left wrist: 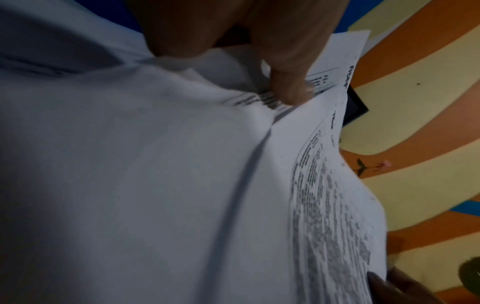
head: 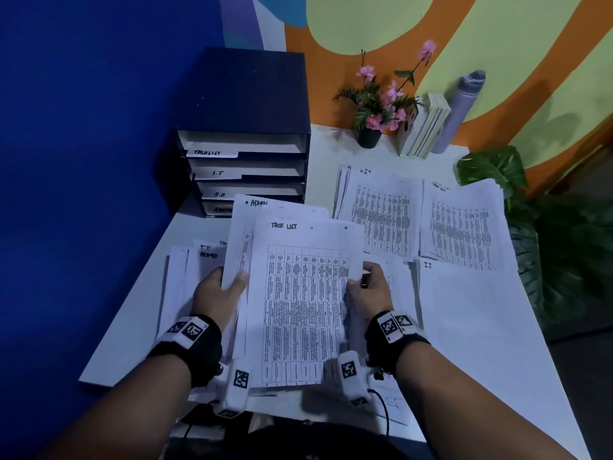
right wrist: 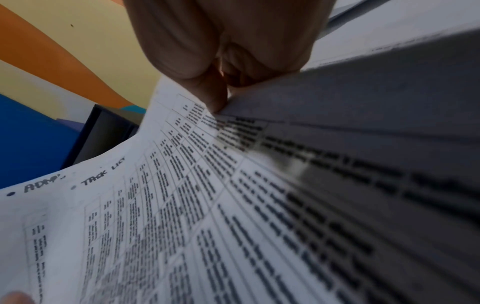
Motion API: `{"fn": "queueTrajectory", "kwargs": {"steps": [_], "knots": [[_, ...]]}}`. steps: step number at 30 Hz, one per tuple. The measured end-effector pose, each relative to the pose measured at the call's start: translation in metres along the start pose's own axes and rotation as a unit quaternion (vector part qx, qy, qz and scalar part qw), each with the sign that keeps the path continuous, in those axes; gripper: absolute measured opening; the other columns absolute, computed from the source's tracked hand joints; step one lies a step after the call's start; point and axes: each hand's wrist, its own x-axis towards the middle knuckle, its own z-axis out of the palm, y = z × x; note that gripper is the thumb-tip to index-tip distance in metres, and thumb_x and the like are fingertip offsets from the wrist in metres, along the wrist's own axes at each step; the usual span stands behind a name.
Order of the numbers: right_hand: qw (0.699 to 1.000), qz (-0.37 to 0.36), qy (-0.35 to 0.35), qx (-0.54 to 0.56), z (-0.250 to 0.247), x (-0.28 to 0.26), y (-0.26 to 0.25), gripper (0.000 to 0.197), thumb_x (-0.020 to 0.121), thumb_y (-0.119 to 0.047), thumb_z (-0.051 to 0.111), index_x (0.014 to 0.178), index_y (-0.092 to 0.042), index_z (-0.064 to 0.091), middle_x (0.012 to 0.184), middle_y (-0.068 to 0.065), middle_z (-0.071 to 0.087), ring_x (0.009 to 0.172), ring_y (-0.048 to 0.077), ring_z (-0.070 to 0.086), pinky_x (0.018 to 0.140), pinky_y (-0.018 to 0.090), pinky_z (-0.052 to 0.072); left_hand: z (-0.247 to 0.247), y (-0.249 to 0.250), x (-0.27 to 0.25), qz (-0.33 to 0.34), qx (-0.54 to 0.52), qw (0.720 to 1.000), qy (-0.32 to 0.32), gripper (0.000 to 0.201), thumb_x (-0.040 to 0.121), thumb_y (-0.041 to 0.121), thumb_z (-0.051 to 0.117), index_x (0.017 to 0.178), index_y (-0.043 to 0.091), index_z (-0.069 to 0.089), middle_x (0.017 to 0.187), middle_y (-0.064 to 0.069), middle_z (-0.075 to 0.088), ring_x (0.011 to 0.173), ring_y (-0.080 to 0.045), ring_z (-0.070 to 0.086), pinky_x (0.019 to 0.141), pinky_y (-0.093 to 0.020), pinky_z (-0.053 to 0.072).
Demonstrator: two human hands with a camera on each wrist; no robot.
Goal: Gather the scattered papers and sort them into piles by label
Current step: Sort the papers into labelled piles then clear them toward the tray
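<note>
While the worktop (head: 139,330) runs out of the head view at 5 o'clock, most of its white surface lies under paper. Its near edge is hidden by both forearms.

File rack (head: 245,161), dark, at 11 o'clock against the blue wall: four slots, tabs reading TASKLIST, I.T, H.R; the lowest tab is partly covered by the held sheets. Each slot shows pale paper inside; how much, cannot tell.

Piles on the worktop, largest first: I.T. pile (head: 471,313) at 3 o'clock, top sheet blank but for its label; H.R. pile (head: 381,214) at 1 o'clock, dense printed table; task-list pile (head: 464,224) just beside it to the right, label partly cut by a leaf; loose sheets (head: 185,277) at 9 o'clock, labels I.T. and ADMIN showing, the rest hidden under the left hand.

Held sheaf, raised over the centre: TASK LIST sheet (head: 305,307) in front, gridded table, print too small to read; ADMIN sheet (head: 243,227) behind it, offset left, only a strip visible.

Left hand (head: 219,290) grips the sheaf's left edge, thumb on the front. Right hand (head: 368,290) pinches the right edge of the TASK LIST sheet; wrist views blurred, close.
</note>
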Motion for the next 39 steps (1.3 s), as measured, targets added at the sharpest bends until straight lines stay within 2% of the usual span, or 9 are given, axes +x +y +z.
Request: {"fn": "queueTrajectory", "kwargs": {"steps": [2,7,14,18,22,26,30,34,39], "knots": [[1.0,-0.011,0.021,0.007,-0.01,0.002,-0.005,0.034,0.092,-0.006,0.056,0.12,-0.022,0.045,0.078,-0.005,0.048,0.065,0.008,0.05,0.049,0.006,0.039,0.008,0.004,-0.002,0.001,0.008,0.999,-0.031,0.015,0.087,0.028,0.068,0.102,0.023,0.066,0.093,0.013,0.067,0.088,-0.009,0.063,0.078,-0.024,0.045],[0.999,-0.014,0.012,0.05,-0.032,0.008,-0.017,0.047,0.095,-0.018,0.059,0.136,-0.026,0.039,0.075,-0.002,0.044,0.06,0.011,0.048,0.048,0.009,0.041,0.033,0.011,0.0,-0.001,0.015,1.0,-0.008,0.024,0.084,0.017,0.071,0.107,0.016,0.067,0.099,0.003,0.069,0.091,-0.019,0.065,0.084,-0.028,0.048],[0.992,-0.032,-0.121,-0.014,-0.054,0.005,-0.004,0.024,0.093,-0.003,0.054,0.104,-0.024,0.054,0.059,-0.004,0.044,0.051,0.017,0.046,0.052,0.031,0.044,0.056,0.019,0.011,-0.019,-0.003,0.997,0.074,0.013,0.089,0.021,0.066,0.101,0.015,0.064,0.097,-0.003,0.066,0.09,-0.024,0.061,0.086,-0.035,0.049],[0.999,-0.015,-0.011,-0.051,-0.081,0.023,-0.001,0.034,0.088,0.009,0.045,0.1,-0.018,0.062,0.092,0.005,0.065,0.061,0.016,0.062,0.048,0.023,0.052,0.075,0.024,0.008,-0.025,0.017,0.999,0.044,0.022,0.094,0.023,0.058,0.114,0.012,0.064,0.1,-0.002,0.064,0.095,-0.026,0.06,0.091,-0.039,0.05],[0.983,-0.055,0.04,-0.169,-0.134,0.059,-0.006,0.055,0.085,0.015,0.046,0.13,-0.014,0.056,0.127,0.006,0.043,0.088,0.017,0.054,0.065,0.02,0.053,0.09,0.027,0.003,-0.033,0.014,0.999,0.025,0.024,0.096,0.023,0.057,0.117,0.014,0.063,0.103,0.0,0.063,0.097,-0.024,0.058,0.089,-0.034,0.046],[0.954,-0.044,0.117,-0.273,-0.191,0.1,-0.011,0.052,0.083,0.016,0.044,0.127,-0.006,0.06,0.131,0.018,0.044,0.088,0.027,0.054,0.071,0.019,0.041,0.101,0.026,0.001,-0.031,0.03,0.999,0.032,0.022,0.096,0.022,0.056,0.115,0.013,0.063,0.105,-0.003,0.065,0.095,-0.024,0.058,0.084,-0.03,0.043],[0.936,-0.009,0.16,-0.313,-0.232,0.136,0.0,0.045,0.085,0.01,0.048,0.127,-0.003,0.06,0.135,0.021,0.044,0.11,0.041,0.056,0.095,0.038,0.048,0.1,0.02,0.008,-0.075,0.048,0.992,0.092,0.022,0.096,0.019,0.053,0.115,0.01,0.06,0.107,-0.012,0.066,0.093,-0.031,0.059,0.082,-0.035,0.046],[0.925,0.028,0.149,-0.348,-0.254,0.164,0.015,0.05,0.083,0.01,0.045,0.13,-0.002,0.058,0.137,0.022,0.048,0.11,0.04,0.058,0.094,0.041,0.051,0.083,0.012,0.013,-0.109,0.07,0.982,0.135,0.025,0.095,0.02,0.054,0.115,0.007,0.061,0.11,-0.018,0.066,0.096,-0.036,0.061,0.083,-0.037,0.046],[0.895,0.061,0.116,-0.426,-0.243,0.162,0.01,0.061,0.083,-0.003,0.055,0.142,-0.018,0.044,0.155,0.011,0.024,0.139,0.035,0.026,0.111,0.05,0.033,0.07,0.004,0.013,-0.121,0.095,0.977,0.151,0.029,0.095,0.018,0.053,0.12,0.005,0.06,0.117,-0.021,0.064,0.101,-0.037,0.06,0.084,-0.035,0.043]]}}
